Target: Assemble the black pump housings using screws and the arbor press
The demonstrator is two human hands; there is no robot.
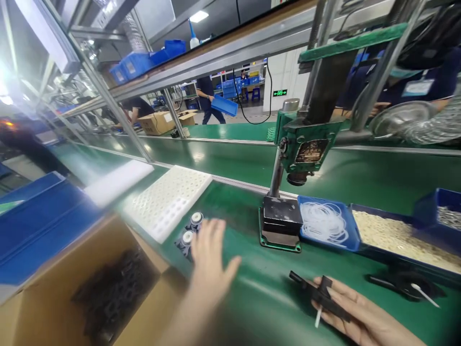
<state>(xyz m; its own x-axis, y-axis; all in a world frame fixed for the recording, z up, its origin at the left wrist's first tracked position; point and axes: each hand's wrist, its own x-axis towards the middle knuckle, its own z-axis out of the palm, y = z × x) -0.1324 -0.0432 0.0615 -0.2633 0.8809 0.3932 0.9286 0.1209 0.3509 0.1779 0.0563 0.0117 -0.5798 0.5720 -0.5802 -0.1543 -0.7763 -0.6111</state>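
Head view, and it's all about the left side: two dark parts with white discs [188, 238] sit just off the left hand [212, 257], to the left of its fingers, one beyond the other in a short row that leads away from the person. That grip is spread wide, thumb well out, palm down, nothing visible in it; whether a finger brushes the nearer part is hard to call, with the edge of the hand over it. Left is clearly the nearer hand, the right being well across the surface [248, 278]. Over there the right hand [355, 307] has its grip closed, thumb and fingers pinching a black part [326, 299], its long axis slanting from the far-left tip down into the fingers at near right, a white stem poking out below. Between the hands, bare green surface, glossy, plenty of it. Beyond, the press [306, 149] stands over a black block [282, 215], with white tubing [323, 223] in a tray to its right and a bin of cream pieces [399, 233] alongside. Left flank: white foam tray [169, 192] farther off, and a cardboard box [46, 310] close in, dark pieces inside. Out in the room, under shelving, a person [206, 93] carries a blue bin [225, 105] past the far surface.
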